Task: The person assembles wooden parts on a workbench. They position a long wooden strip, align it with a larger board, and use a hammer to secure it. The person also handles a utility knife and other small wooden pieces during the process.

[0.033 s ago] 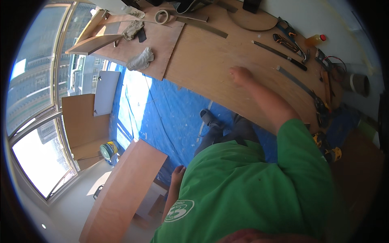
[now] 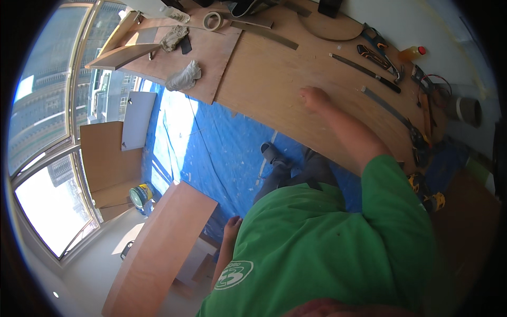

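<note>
My right hand (image 2: 315, 100) rests as a loose fist on a large plywood worktop (image 2: 269, 84), with no object showing in it. Some way to its right lie a metal file with a black handle (image 2: 364, 72) and a long flat metal strip (image 2: 385, 105). My left hand (image 2: 231, 227) hangs low beside my green shirt, its fingers curled and partly hidden; nothing shows in it. Nearest to that hand is a reddish wooden panel (image 2: 163, 243) standing on the left. A crumpled pale glove or cloth (image 2: 184, 77) lies on the worktop's left part.
Further back are a tape roll (image 2: 212, 21), a claw hammer (image 2: 393, 68), an orange-black cutter (image 2: 371, 56) and a red-capped bottle (image 2: 412, 53). Blue sheeting (image 2: 222, 142) covers the floor. A paint can (image 2: 141, 196) stands near boards (image 2: 103, 158) leaning by the window.
</note>
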A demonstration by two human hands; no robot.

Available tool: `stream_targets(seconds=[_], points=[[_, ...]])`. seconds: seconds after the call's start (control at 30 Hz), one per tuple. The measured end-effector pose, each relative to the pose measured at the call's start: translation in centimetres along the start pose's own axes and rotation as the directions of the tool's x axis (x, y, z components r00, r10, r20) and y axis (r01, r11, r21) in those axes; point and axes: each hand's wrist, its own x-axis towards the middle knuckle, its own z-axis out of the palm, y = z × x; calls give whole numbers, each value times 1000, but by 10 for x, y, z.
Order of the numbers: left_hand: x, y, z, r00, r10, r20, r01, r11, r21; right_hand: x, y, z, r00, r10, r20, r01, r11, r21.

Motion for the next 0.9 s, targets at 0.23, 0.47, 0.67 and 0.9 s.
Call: stream_targets(seconds=[0.23, 0.47, 0.67, 0.9], points=[[-4, -36, 13, 999, -45, 20, 44, 999, 22, -4, -42, 21, 998, -63, 32, 58, 988, 141], [21, -39, 10, 999, -23, 39, 27, 996, -86, 18, -64, 27, 990, 58, 128, -43, 993, -113], [40, -69, 14, 997, -45, 68, 54, 988, -144, 15, -68, 36, 990, 104, 92, -96, 992, -82], [69, -104, -1, 987, -129, 95, 152, 944, -294, 1, -107, 52, 910, 306, 281, -393, 853, 344]])
